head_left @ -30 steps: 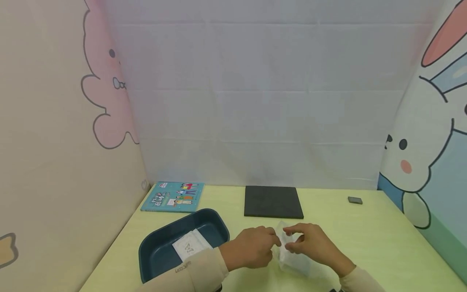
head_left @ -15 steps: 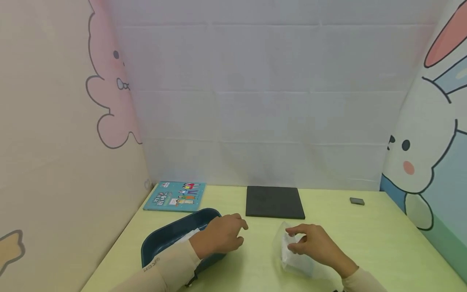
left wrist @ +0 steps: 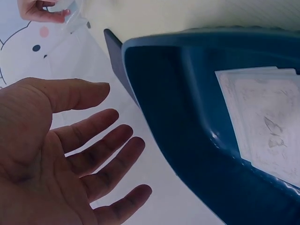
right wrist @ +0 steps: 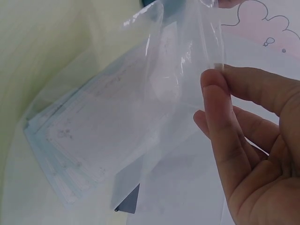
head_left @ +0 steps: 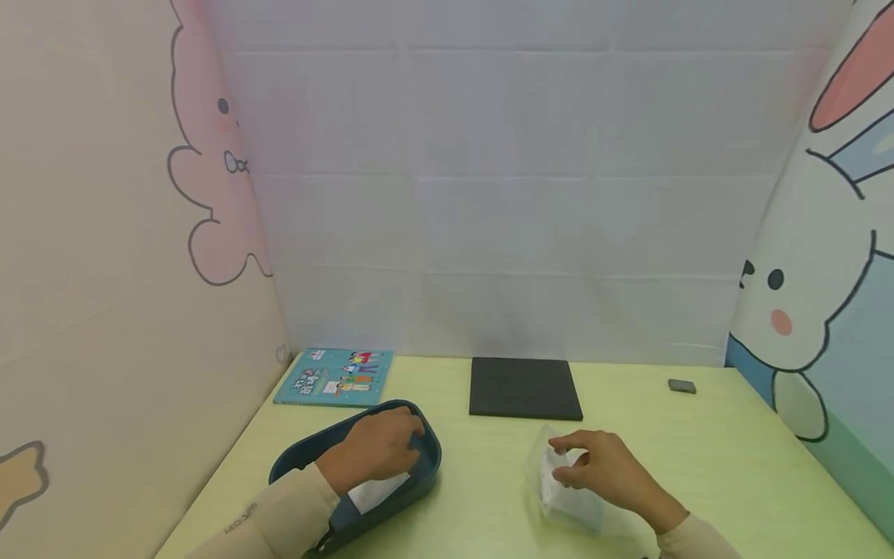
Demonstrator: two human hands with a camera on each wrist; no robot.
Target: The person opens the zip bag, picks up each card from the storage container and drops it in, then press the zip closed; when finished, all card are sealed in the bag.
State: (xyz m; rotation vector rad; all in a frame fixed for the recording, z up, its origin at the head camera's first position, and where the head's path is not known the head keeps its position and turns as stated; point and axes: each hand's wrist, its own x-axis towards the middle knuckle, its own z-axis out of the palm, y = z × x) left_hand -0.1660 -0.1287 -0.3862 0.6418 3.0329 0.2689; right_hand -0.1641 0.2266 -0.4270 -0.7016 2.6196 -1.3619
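Observation:
My left hand (head_left: 380, 446) hovers over the dark blue tray (head_left: 431, 466) at the left, fingers loosely spread and holding nothing. White cards (head_left: 377, 491) lie in that tray, partly hidden by the hand; the left wrist view shows a small drawing on the top card (left wrist: 276, 126). On the right, my right hand (head_left: 604, 470) pinches the edge of a clear plastic bag (right wrist: 192, 51) between thumb and forefinger. Inside the bag sit several white printed cards (right wrist: 112, 117), fanned slightly and leaning at a slant.
A black flat board (head_left: 524, 388) lies at the back middle of the yellow table (head_left: 482, 497). The blue illustrated book (head_left: 338, 378) is at the back left. Far right is a small grey object (head_left: 681, 386). Printed walls border both sides.
My left hand has moved left from beside the plastic bag to above the tray. The right hand has stayed nearly still, still pinching the bag.

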